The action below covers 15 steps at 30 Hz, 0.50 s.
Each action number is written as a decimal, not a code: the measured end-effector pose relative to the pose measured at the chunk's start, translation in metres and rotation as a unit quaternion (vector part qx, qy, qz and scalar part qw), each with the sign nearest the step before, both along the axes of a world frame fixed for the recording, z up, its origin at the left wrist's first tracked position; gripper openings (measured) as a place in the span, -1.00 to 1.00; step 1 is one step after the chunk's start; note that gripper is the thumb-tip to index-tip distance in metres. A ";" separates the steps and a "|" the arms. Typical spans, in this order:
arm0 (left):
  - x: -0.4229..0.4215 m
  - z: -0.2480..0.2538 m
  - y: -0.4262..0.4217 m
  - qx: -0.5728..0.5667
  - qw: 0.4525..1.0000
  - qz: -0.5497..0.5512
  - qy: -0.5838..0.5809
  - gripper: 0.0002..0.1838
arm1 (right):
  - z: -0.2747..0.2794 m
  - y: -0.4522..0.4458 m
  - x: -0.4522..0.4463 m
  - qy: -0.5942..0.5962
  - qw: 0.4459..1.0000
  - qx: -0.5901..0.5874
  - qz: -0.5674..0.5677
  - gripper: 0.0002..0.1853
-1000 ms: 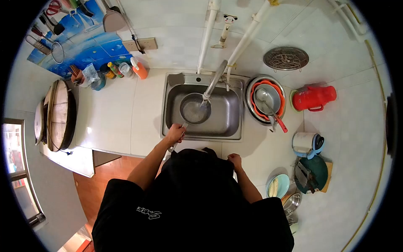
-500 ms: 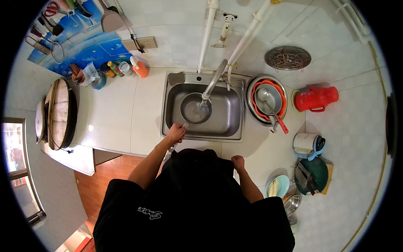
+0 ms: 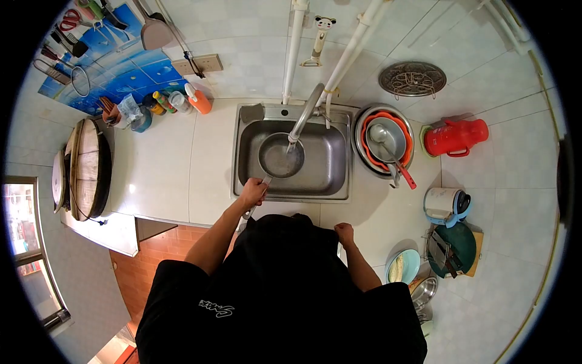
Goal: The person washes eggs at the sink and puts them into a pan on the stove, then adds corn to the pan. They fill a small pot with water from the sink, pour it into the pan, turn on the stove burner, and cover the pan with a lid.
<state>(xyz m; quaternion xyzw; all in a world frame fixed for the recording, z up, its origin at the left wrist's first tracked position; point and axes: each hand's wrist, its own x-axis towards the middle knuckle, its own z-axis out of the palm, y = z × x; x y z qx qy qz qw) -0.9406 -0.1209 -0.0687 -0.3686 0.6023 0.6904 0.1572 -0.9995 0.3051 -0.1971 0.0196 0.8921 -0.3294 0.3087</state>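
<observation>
Head view: we hold a pan (image 3: 281, 160) in the sink (image 3: 315, 197) under the faucet (image 3: 307, 112).
Our left hand (image 3: 253, 191) is clamped around the pan's handle (image 3: 267, 180); our right hand (image 3: 344, 233), well apart, sits curled near the edge of the desk (image 3: 382, 212), and we cannot tell whether it grips anything. We judge the step in hand to be filling or rinsing, so the next move calls for a firm, level hold.
</observation>
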 end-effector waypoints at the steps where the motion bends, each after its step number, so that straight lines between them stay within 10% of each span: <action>1: 0.000 0.000 0.000 -0.003 1.000 -0.004 0.003 -0.70 | -0.002 0.001 0.000 0.003 1.000 0.009 0.002 -0.74; 15: 0.004 -0.008 0.003 -0.015 1.000 0.000 -0.002 -0.73 | -0.015 0.006 0.001 0.006 1.000 0.014 0.001 -0.75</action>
